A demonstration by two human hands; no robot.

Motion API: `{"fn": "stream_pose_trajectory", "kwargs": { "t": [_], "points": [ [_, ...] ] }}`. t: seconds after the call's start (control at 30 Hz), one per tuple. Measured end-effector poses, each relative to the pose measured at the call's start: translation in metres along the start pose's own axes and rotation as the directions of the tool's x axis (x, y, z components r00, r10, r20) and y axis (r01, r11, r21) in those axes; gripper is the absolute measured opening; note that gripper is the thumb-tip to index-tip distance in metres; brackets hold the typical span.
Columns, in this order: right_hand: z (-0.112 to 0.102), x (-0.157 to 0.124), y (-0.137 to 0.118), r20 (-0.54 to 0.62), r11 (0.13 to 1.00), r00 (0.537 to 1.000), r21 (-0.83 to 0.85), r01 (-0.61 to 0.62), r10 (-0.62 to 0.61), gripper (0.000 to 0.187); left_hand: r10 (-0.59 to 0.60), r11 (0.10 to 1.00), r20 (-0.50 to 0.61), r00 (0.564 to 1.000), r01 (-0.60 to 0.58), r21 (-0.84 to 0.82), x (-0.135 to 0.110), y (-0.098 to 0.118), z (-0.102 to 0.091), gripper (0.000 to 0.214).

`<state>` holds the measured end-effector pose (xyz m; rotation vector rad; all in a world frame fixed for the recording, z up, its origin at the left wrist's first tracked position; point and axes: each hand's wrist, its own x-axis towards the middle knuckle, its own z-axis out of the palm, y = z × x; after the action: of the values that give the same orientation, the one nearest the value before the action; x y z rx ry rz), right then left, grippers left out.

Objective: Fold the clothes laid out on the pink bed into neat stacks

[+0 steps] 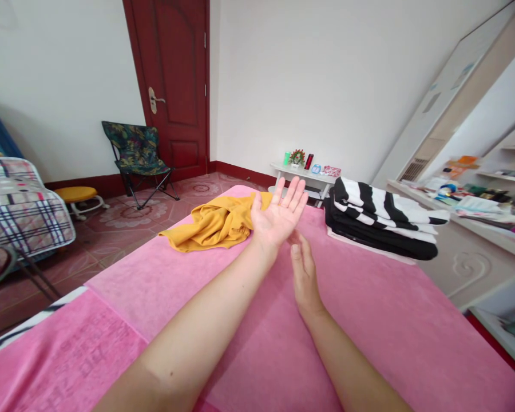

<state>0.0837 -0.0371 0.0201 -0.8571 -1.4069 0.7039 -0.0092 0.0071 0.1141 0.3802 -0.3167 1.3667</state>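
Observation:
Palm up and fingers stretched, my left hand [278,216] is held above the pink cloth [240,320] that covers the table and holds nothing. Just right of its wrist is my right hand [304,274], its fingers extended and partly hidden behind the left palm; nothing shows in it. A crumpled mustard-yellow garment [217,223] lies on the cloth to the left of my hands, partly behind the left one. Over to the right sits a stack of folded clothes [381,217], black-and-white striped on top with black ones below.
A small white stand [302,173] with a potted plant and little items is against the wall. Behind on the left are a folding camp chair [139,151] and a yellow stool [76,194]. A cluttered counter [493,229] runs along the right.

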Motion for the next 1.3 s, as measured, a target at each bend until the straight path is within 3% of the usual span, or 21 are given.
{"fn": "stream_pose_trajectory", "kwargs": {
  "t": [0.1, 0.23, 0.37, 0.6, 0.87, 1.03, 1.17, 1.3],
  "points": [
    [0.023, -0.01, -0.023, 0.135, 0.902, 0.975, 0.374, -0.214, 0.176, 0.046, 0.049, 0.996, 0.008, 0.999, -0.049, 0.072, -0.002, -0.003, 0.014, 0.055],
    [0.041, -0.022, -0.049, 0.181, 0.769, 0.954, 0.565, -0.299, 0.237, 0.04, 0.083, 0.983, -0.014, 0.996, -0.079, 0.164, -0.008, -0.006, 0.032, 0.053],
    [0.043, -0.028, -0.061, 0.136, 0.774, 0.968, 0.581, -0.252, 0.213, 0.032, 0.086, 0.963, -0.011, 0.996, -0.08, 0.257, -0.014, -0.008, 0.048, 0.049],
    [0.043, -0.038, -0.062, 0.097, 0.776, 0.975, 0.592, -0.22, 0.202, 0.03, 0.097, 0.96, 0.014, 0.995, -0.098, 0.261, -0.02, -0.011, 0.059, 0.051],
    [0.046, -0.04, -0.07, 0.136, 0.702, 0.957, 0.654, -0.282, 0.257, 0.044, 0.124, 0.962, -0.029, 0.992, -0.113, 0.247, -0.022, -0.012, 0.062, 0.052],
    [0.048, -0.047, -0.078, 0.236, 0.689, 0.943, 0.643, -0.334, 0.236, 0.035, 0.211, 0.953, 0.024, 0.977, -0.211, 0.218, -0.019, 0.0, 0.066, 0.053],
    [0.05, -0.051, -0.084, 0.253, 0.714, 0.943, 0.618, -0.329, 0.216, 0.033, 0.28, 0.92, -0.002, 0.96, -0.267, 0.285, -0.021, 0.007, 0.076, 0.054],
    [0.051, -0.05, -0.087, 0.25, 0.705, 0.939, 0.621, -0.344, 0.238, 0.04, 0.289, 0.886, -0.084, 0.954, -0.233, 0.402, -0.025, 0.004, 0.084, 0.052]
  ]
}}
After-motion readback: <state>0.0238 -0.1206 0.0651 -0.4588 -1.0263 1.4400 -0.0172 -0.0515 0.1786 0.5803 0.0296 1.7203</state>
